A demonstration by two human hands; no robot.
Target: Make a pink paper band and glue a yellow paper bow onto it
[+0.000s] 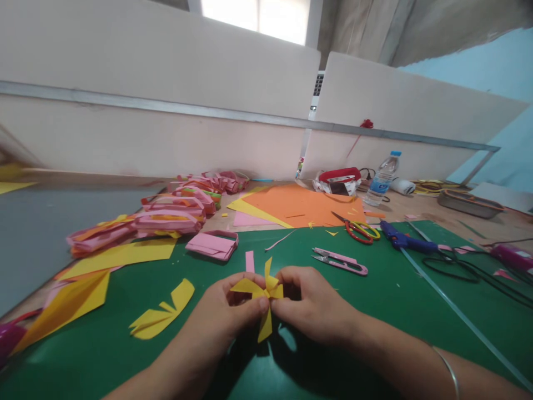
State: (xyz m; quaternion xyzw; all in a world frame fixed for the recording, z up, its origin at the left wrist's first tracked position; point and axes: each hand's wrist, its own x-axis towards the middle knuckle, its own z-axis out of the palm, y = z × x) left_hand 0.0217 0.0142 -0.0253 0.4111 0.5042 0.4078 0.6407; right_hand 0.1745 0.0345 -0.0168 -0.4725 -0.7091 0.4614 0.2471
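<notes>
Between my two hands is a yellow foam or paper bow (266, 328), its strips spreading up, left and down from a pinched middle. My left hand (233, 305) pinches its left side with thumb and fingers. On the other side my right hand (310, 303) grips it, fingertips close to the centre. Just beyond the hands lies a small pink strip (250, 261). A cut yellow piece with pointed ends (164, 314) rests on the green mat (353, 355) left of my left hand. Behind it sits a small folded pink pouch (212, 245).
Pink thread snips (340, 261), red-and-yellow-handled scissors (358, 230) and a blue glue gun (406, 240) with a black cord lie to the right. Orange sheets (300, 203) and a water bottle (381, 180) stand farther back. Several pink handled baskets (170, 214) line the left.
</notes>
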